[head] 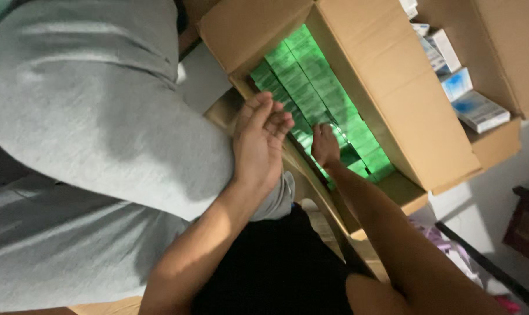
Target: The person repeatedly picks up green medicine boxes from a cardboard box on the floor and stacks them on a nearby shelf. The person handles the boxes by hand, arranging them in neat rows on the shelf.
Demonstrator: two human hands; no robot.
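A cardboard box (393, 99) lies open before me, packed with rows of small green boxes (311, 87). My right hand (324, 144) reaches down into it, fingers resting on the green boxes near the box's near end. Whether it grips one I cannot tell. My left hand (260, 140) hovers at the box's left edge, fingers together and slightly curled, holding nothing, resting against my grey-clad knee (101, 105).
A second cardboard box (498, 140) at the upper right holds several white and blue packages (477, 109). Folded flaps (247, 29) stand around the open box. A dark red cloth (527, 224) lies on the pale floor at right.
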